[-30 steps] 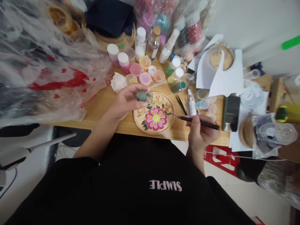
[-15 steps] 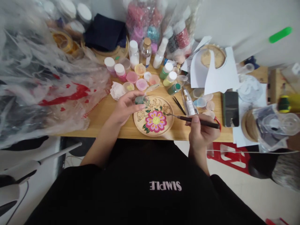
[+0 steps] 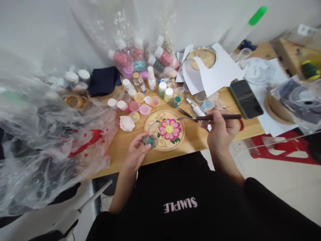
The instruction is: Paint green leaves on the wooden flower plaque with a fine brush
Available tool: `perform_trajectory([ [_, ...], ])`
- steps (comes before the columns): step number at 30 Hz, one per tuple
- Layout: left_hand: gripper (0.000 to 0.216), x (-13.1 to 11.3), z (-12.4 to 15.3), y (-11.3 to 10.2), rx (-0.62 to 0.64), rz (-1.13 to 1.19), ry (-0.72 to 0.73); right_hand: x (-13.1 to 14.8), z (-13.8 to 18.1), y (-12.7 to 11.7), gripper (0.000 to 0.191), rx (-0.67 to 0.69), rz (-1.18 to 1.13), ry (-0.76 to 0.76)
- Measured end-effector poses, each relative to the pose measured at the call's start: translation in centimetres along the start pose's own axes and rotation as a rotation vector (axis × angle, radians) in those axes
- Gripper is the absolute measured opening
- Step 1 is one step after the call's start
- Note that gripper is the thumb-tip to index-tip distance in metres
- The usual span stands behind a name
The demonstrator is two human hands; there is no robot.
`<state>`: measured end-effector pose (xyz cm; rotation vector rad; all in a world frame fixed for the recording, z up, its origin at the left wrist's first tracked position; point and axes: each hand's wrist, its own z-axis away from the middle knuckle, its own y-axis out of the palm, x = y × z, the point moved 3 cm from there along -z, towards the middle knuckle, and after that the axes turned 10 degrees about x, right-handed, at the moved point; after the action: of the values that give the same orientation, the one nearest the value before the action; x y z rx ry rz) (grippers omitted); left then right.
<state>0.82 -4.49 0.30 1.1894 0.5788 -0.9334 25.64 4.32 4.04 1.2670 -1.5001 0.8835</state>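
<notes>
My left hand [image 3: 137, 149] grips a small clear plastic cup [image 3: 151, 142] with some green paint inside, its lid standing open. The cup hovers over the left edge of a round wooden plaque [image 3: 164, 147]. A pink flower with a yellow centre and green leaves is painted on the plaque; other outlined shapes on it are bare wood. In my right hand [image 3: 220, 132] is a palette knife [image 3: 208, 117], held by its dark handle. Its thin metal blade points left, near the plaque's right rim. Tweezers [image 3: 185, 112] lie just behind the blade.
Behind the plaque stand open paint cups [image 3: 144, 109], lidded jars [image 3: 162, 87] and bottles [image 3: 151, 78]. A crumpled tissue [image 3: 126, 123] lies left of it. Plastic wrapping [image 3: 82, 140] covers the left side. A phone [image 3: 246, 99] and white paper sheets [image 3: 213, 72] are at right.
The plaque has turned counterclockwise, its leaves going from lower left to lower right. My left hand has brought the cup nearer to me. The camera view has shifted and tilted.
</notes>
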Motion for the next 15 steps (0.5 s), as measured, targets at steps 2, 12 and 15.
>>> perform_trajectory([
  [2, 0.036, -0.2, 0.1, -0.3, -0.002, 0.003, 0.005, -0.4, -0.1, 0.3, 0.029, 0.002, -0.039, 0.033],
  [12, 0.033, -1.9, -1.6, -1.6, -0.088, -0.002, 0.13, -2.3, 0.0, 2.2, 0.034, 0.03, -0.192, 0.188],
  [15, 0.03, -1.8, -1.9, -1.4, -0.114, 0.036, 0.143, -3.4, -0.2, 2.8, 0.04, 0.104, -0.238, 0.269],
])
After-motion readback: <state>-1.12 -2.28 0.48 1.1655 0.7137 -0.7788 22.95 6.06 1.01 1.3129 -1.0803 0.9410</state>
